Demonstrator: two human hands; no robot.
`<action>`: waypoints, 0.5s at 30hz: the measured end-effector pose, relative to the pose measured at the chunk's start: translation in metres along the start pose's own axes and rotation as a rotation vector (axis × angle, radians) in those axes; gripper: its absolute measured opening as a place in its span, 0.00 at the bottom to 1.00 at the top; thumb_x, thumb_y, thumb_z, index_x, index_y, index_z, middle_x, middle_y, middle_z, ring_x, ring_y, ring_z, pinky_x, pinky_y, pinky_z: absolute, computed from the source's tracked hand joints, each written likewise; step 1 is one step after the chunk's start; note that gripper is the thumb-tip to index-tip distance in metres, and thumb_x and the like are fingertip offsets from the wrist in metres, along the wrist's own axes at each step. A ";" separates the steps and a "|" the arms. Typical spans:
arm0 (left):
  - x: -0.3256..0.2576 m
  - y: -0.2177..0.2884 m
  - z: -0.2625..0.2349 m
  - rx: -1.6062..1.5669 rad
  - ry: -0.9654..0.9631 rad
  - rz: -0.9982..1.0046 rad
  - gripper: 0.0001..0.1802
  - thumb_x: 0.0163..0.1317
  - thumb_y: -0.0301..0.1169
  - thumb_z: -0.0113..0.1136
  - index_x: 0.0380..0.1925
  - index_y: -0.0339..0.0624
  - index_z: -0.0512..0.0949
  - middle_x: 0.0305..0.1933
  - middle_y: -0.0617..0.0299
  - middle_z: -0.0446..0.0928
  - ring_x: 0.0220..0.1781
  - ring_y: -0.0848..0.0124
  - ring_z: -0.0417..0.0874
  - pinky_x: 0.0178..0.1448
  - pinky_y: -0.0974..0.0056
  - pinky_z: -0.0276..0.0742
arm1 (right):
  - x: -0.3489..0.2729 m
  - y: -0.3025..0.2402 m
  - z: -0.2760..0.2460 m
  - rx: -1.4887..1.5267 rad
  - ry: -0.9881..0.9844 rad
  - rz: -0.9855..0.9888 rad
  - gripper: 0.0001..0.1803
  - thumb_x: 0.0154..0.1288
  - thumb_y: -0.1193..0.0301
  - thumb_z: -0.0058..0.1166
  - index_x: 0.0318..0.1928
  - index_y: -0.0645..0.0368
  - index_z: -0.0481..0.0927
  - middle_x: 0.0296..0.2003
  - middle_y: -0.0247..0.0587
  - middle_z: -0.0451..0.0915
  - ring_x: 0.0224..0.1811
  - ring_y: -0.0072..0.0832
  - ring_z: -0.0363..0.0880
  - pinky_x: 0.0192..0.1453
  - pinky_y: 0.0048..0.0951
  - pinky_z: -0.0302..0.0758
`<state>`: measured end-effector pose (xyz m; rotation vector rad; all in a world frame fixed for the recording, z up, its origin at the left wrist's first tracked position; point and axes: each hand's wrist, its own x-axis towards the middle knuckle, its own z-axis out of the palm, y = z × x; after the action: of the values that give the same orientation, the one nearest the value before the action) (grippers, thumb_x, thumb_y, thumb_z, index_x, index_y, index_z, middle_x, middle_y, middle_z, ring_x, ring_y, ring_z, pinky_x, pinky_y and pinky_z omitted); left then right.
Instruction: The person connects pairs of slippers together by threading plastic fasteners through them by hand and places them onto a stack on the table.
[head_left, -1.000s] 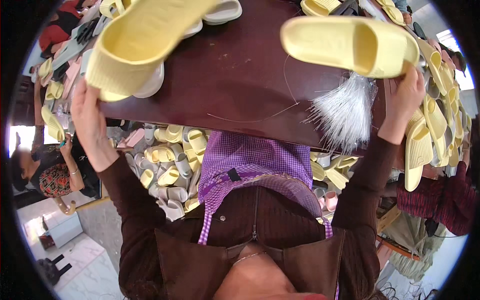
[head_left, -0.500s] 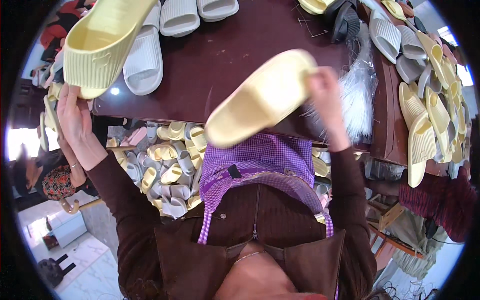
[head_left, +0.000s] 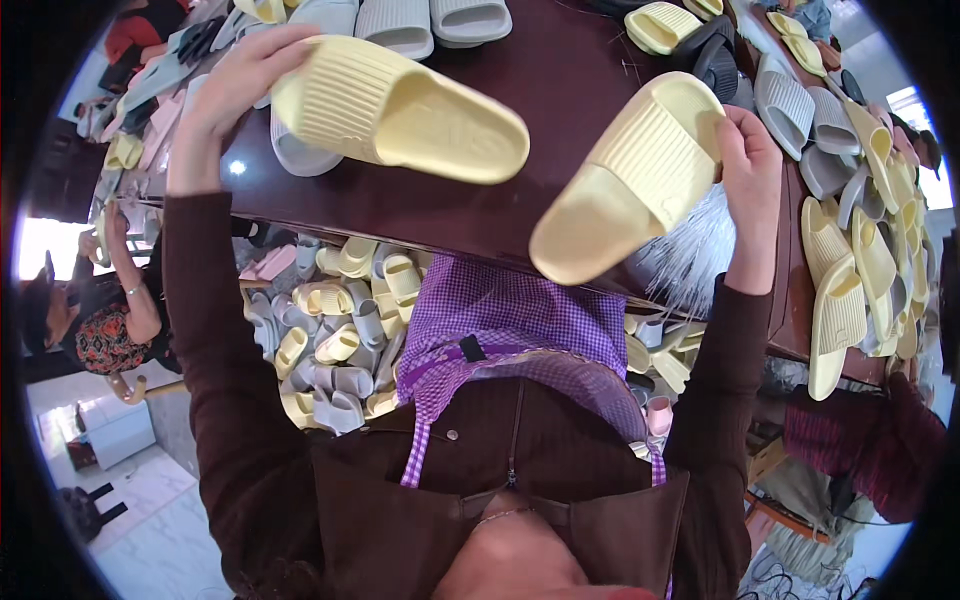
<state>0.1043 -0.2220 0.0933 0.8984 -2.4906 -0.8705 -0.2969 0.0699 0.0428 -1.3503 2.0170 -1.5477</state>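
Note:
Over the left part of the dark red table (head_left: 560,90), my left hand (head_left: 235,85) grips a pale yellow slide slipper (head_left: 340,95) by its toe end. Its ribbed strap faces up and its heel points right. My right hand (head_left: 752,150) holds a second pale yellow slide slipper (head_left: 655,150) by the toe rim, tilted, with its heel pointing down toward me. Both slippers are in the air, apart from each other. Behind the left one, a light grey slipper (head_left: 300,150) lies on the table, partly covered.
Grey slippers (head_left: 395,28) line the far edge, with yellow and black ones at the far right. White plastic strands (head_left: 690,250) lie under my right hand. More slippers (head_left: 835,300) are piled at the right, and a heap (head_left: 335,345) lies below the table. Another person (head_left: 110,330) sits at the left.
The left slipper has swung from upright at the far left to nearly level, toward the middle. My right hand has moved right and turned its slipper, so the ribbed strap now shows.

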 end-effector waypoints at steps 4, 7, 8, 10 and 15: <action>0.049 0.026 0.023 0.275 -0.298 0.159 0.17 0.66 0.35 0.50 0.50 0.36 0.75 0.46 0.62 0.78 0.50 0.74 0.75 0.56 0.69 0.68 | 0.021 -0.004 0.009 -0.127 -0.068 -0.120 0.13 0.67 0.69 0.48 0.44 0.66 0.78 0.31 0.31 0.80 0.31 0.14 0.74 0.34 0.16 0.70; 0.105 0.035 0.061 0.333 -0.328 0.321 0.25 0.60 0.38 0.58 0.57 0.45 0.69 0.46 0.57 0.78 0.48 0.65 0.78 0.56 0.63 0.71 | 0.042 0.008 0.030 -0.348 0.051 -0.321 0.15 0.64 0.67 0.52 0.43 0.67 0.79 0.32 0.34 0.81 0.33 0.17 0.76 0.38 0.19 0.72; 0.116 0.040 0.072 0.352 -0.322 0.395 0.37 0.55 0.41 0.66 0.64 0.53 0.62 0.47 0.53 0.79 0.47 0.56 0.80 0.58 0.57 0.73 | 0.050 0.012 0.035 -0.356 0.061 -0.299 0.15 0.64 0.67 0.52 0.43 0.67 0.79 0.32 0.34 0.81 0.33 0.17 0.76 0.38 0.19 0.72; 0.120 0.052 0.098 0.307 -0.226 0.468 0.32 0.57 0.38 0.62 0.62 0.50 0.65 0.45 0.53 0.79 0.46 0.59 0.80 0.55 0.59 0.73 | 0.060 0.016 0.036 -0.150 0.118 -0.218 0.13 0.61 0.70 0.55 0.43 0.65 0.80 0.33 0.34 0.82 0.35 0.17 0.76 0.41 0.19 0.72; 0.086 0.069 0.144 0.052 -0.025 0.449 0.16 0.64 0.32 0.54 0.50 0.38 0.74 0.43 0.59 0.78 0.45 0.71 0.77 0.51 0.67 0.72 | 0.025 0.009 -0.005 -0.068 0.107 -0.152 0.15 0.58 0.66 0.61 0.44 0.58 0.80 0.32 0.40 0.81 0.33 0.27 0.78 0.42 0.27 0.73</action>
<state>-0.0626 -0.1758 0.0403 0.3159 -2.5927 -0.6682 -0.3179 0.0530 0.0451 -1.5085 2.0903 -1.6627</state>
